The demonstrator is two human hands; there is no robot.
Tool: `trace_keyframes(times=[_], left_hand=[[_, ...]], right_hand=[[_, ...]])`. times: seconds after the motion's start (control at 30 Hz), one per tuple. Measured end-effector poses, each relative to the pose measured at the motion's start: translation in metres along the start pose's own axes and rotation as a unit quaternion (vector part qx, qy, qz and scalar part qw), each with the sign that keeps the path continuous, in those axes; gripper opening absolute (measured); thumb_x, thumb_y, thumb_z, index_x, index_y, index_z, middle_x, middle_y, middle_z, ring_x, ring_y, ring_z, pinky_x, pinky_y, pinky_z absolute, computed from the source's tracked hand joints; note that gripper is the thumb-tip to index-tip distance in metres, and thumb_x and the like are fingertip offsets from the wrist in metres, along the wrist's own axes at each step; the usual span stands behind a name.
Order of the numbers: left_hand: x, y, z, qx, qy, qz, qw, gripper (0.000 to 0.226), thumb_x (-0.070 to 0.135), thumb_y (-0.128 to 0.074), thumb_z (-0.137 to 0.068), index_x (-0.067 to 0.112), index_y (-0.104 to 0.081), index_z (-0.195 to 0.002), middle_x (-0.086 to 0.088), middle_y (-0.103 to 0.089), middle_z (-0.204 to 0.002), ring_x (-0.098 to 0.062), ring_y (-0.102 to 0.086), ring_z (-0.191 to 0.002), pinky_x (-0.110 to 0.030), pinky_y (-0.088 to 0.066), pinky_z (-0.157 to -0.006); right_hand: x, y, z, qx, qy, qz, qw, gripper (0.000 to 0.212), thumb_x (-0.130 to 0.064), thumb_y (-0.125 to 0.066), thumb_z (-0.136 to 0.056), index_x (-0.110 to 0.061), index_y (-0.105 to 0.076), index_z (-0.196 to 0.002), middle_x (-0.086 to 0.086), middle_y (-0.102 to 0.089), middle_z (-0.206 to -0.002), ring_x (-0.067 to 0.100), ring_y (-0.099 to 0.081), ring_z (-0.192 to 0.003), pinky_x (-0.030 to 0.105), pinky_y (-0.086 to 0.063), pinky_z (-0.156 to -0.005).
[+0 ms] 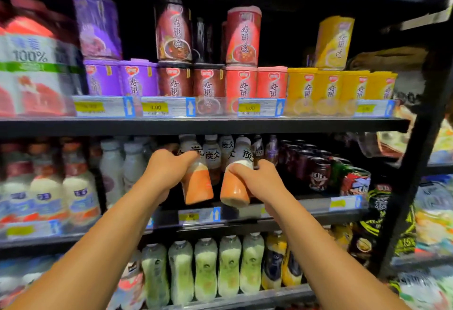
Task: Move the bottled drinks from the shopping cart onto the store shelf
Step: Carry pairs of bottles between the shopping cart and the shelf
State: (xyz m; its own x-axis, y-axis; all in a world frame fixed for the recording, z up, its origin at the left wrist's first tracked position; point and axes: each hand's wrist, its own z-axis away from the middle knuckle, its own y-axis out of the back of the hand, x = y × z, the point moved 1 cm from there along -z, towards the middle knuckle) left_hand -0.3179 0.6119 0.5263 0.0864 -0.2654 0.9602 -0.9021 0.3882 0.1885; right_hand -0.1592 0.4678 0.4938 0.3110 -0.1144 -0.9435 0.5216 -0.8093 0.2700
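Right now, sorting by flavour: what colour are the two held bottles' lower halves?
Orange, in the head view.

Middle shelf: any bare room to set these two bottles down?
One gap: the dark patch at the front of the middle shelf, under both hands, bordered by white bottles left and dark cans right. Left hand grips one orange bottle, right hand the other orange bottle. Elsewhere the shelf is packed.

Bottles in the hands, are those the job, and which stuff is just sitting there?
Part of the job:
left hand
left orange bottle
right hand
right orange bottle
middle shelf

Just sitting there:
yellow cans
green bottles
dark cans
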Motion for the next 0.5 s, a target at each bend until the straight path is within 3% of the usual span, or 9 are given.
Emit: trace_keyframes(times=[0.07,0.1,0.17,0.2,0.27,0.37,0.5], left_hand=[[0.000,-0.003,-0.007,0.010,0.006,-0.012,1.000,0.027,0.024,-0.077,-0.088,0.002,-0.065,-0.078,-0.005,-0.055,-0.070,-0.014,-0.045,-0.058,-0.029,-0.036,-0.051],[-0.002,-0.005,-0.010,0.010,0.000,-0.022,1.000,0.021,0.021,-0.076,-0.090,0.001,-0.068,-0.088,-0.007,-0.060,-0.075,-0.011,-0.046,-0.059,-0.025,-0.037,-0.049],[-0.005,-0.008,-0.011,0.010,-0.025,-0.056,0.998,0.027,0.020,-0.076,-0.091,-0.002,-0.071,-0.107,-0.015,-0.072,-0.092,-0.015,-0.060,-0.071,-0.029,-0.044,-0.054],[-0.007,-0.008,-0.011,0.007,-0.039,-0.078,0.996,0.023,0.019,-0.076,-0.091,0.001,-0.070,-0.105,-0.015,-0.073,-0.096,-0.020,-0.066,-0.081,-0.028,-0.046,-0.057],[-0.014,-0.007,-0.011,-0.005,-0.069,-0.114,0.991,0.017,0.019,-0.077,-0.090,0.014,-0.062,-0.096,-0.003,-0.067,-0.078,-0.019,-0.065,-0.076,-0.013,-0.040,-0.049],[-0.027,-0.005,-0.016,-0.029,-0.120,-0.168,0.978,0.036,0.022,-0.077,-0.088,0.028,-0.054,-0.115,0.008,-0.061,-0.067,-0.004,-0.057,-0.061,-0.010,-0.038,-0.049],[-0.037,-0.003,-0.017,-0.042,-0.153,-0.196,0.968,0.057,0.017,-0.074,-0.086,0.020,-0.051,-0.139,0.009,-0.060,-0.064,-0.002,-0.057,-0.060,-0.011,-0.042,-0.053]], right_hand=[[0.001,-0.008,-0.011,0.006,-0.007,-0.014,1.000,0.053,-0.049,-0.086,-0.075,-0.011,-0.061,-0.101,0.000,-0.067,-0.094,0.019,-0.067,-0.085,0.037,-0.053,-0.069],[0.004,-0.011,-0.017,0.009,-0.003,-0.010,1.000,0.045,-0.046,-0.086,-0.075,-0.012,-0.060,-0.088,-0.003,-0.063,-0.080,0.016,-0.061,-0.073,0.033,-0.046,-0.061],[0.007,-0.017,-0.024,0.013,0.006,0.016,1.000,0.042,-0.036,-0.084,-0.077,-0.019,-0.047,-0.065,-0.011,-0.044,-0.053,0.014,-0.042,-0.054,0.030,-0.031,-0.052],[0.009,-0.019,-0.025,0.011,0.012,0.037,0.999,0.043,-0.033,-0.083,-0.077,-0.020,-0.046,-0.061,-0.011,-0.042,-0.050,0.014,-0.038,-0.051,0.030,-0.029,-0.050],[0.015,-0.024,-0.029,-0.001,0.029,0.091,0.995,0.037,-0.035,-0.084,-0.075,-0.015,-0.057,-0.061,-0.006,-0.054,-0.056,0.015,-0.047,-0.052,0.028,-0.035,-0.050],[0.019,-0.029,-0.028,-0.018,0.057,0.160,0.985,0.036,-0.034,-0.086,-0.080,-0.019,-0.059,-0.061,-0.007,-0.059,-0.061,0.008,-0.053,-0.055,0.017,-0.035,-0.044],[0.022,-0.036,-0.028,-0.020,0.078,0.201,0.976,0.037,-0.043,-0.087,-0.079,-0.017,-0.063,-0.067,-0.004,-0.064,-0.069,0.014,-0.062,-0.066,0.029,-0.046,-0.053]])
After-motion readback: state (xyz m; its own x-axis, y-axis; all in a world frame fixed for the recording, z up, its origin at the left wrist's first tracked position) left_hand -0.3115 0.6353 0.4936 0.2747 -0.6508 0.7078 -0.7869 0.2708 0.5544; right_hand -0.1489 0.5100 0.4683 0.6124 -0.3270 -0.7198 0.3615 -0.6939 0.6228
